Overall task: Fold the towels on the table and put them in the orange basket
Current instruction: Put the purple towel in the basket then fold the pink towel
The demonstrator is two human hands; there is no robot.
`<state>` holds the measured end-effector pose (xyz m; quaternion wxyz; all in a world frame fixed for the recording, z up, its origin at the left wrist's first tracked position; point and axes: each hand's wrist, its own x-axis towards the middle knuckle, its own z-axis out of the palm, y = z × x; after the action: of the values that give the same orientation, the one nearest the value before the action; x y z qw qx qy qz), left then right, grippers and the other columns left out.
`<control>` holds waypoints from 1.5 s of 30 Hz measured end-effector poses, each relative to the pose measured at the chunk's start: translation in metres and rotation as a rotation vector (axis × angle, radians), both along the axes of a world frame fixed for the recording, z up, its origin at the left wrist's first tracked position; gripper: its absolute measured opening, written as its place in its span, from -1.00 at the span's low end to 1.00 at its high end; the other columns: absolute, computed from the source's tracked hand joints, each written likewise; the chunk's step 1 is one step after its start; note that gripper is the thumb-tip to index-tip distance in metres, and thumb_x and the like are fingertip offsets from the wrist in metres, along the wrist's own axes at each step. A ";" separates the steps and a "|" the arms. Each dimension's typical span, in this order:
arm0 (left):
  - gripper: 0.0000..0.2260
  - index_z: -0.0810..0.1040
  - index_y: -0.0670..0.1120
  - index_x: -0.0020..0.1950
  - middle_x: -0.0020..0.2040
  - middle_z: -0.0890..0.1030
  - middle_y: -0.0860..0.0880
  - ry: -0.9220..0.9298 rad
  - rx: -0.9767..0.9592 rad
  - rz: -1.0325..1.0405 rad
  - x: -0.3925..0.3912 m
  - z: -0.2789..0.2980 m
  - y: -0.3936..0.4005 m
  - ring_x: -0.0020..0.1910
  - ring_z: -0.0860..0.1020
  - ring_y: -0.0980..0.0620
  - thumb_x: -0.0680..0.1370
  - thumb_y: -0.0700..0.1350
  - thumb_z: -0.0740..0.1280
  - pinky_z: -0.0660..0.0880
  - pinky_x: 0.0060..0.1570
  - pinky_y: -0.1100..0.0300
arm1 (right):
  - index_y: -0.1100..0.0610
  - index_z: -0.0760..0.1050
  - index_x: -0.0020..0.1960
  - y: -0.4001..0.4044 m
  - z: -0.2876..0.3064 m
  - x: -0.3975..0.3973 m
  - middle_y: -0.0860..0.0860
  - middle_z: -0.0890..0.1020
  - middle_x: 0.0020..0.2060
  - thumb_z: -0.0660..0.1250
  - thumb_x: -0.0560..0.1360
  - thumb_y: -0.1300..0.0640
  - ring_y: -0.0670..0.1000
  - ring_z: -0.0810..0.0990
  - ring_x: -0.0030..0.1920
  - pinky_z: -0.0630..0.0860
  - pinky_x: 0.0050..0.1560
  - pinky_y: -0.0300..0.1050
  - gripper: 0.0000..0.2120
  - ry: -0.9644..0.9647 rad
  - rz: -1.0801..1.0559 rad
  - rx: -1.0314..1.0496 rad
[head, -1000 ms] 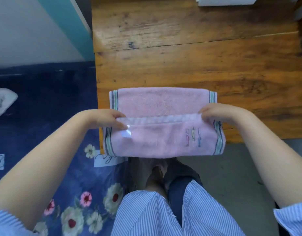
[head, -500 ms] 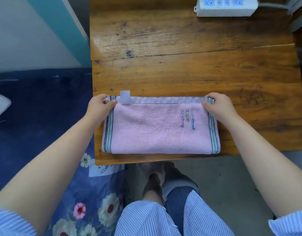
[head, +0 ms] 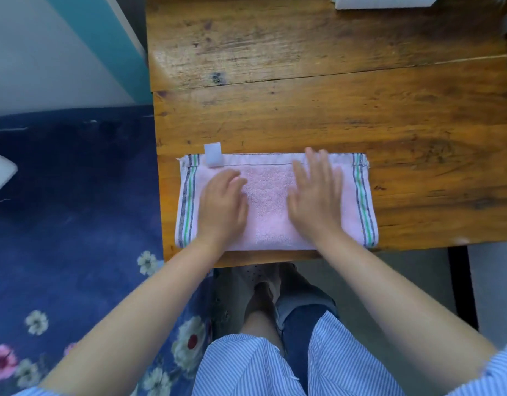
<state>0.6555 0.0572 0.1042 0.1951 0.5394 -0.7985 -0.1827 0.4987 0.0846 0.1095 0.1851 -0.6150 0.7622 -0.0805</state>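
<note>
Pink towel (head: 271, 201) is lying folded into a long strip w/ striped ends, at abt 6 o'clock on the wooden table (head: 332, 110), right along the near edge. A white tag (head: 212, 154) is sticking up from the far hem, toward 10 o'clock of the towel.

Left hand (head: 222, 208) is resting palm-down on the towel's left half, fingers (head: 232, 181) slightly bent & blurred, pressing the cloth, not gripping anything. Right hand (head: 316, 195) is lying flat on the right half, fingers (head: 311, 161) straight & spread, tips reaching the far hem, holding nothing. A bare patch of towel is showing btwn the two hands.

White power strip (head: 383, 0) is sitting at 1 o'clock, cut off by the top edge. Blue flowered rug (head: 75, 224) is covering the floor at 9 o'clock, beside the table. Basket isn't in view.
</note>
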 end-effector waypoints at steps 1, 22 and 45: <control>-0.77 0.55 -0.38 0.04 0.09 0.56 -0.37 -0.075 0.072 -0.067 -0.005 -0.006 0.007 0.12 0.53 -0.36 0.45 -0.28 0.26 0.45 0.10 -0.17 | 0.15 0.20 0.43 0.003 -0.005 0.013 0.14 0.10 0.49 0.11 0.54 0.14 0.17 -0.04 0.50 -0.18 0.42 0.21 -0.54 0.007 0.078 0.071; -0.25 0.09 -0.08 0.50 0.53 0.03 -0.08 -0.496 0.404 -0.041 0.083 -0.037 0.017 0.52 -0.03 -0.05 0.38 0.22 -0.25 -0.13 0.43 -0.06 | 0.05 -0.09 0.48 0.068 -0.032 -0.089 0.00 -0.09 0.50 -0.30 0.40 -0.18 0.07 -0.13 0.51 -0.23 0.44 0.08 -0.31 0.168 0.024 0.329; -0.31 0.60 -0.27 0.09 0.09 0.61 -0.26 -0.556 0.100 -0.397 0.038 -0.011 0.042 0.05 0.60 -0.25 -0.04 -0.42 0.57 0.53 -0.05 -0.15 | 0.33 0.36 0.30 0.094 -0.014 -0.090 0.27 0.30 0.38 0.30 0.24 0.50 0.33 0.25 0.38 0.19 0.36 0.21 -0.37 0.013 0.266 0.217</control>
<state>0.6939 0.0990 0.0932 -0.0962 0.4115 -0.9005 -0.1021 0.4091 0.1784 0.0958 0.2545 -0.6875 0.6794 0.0313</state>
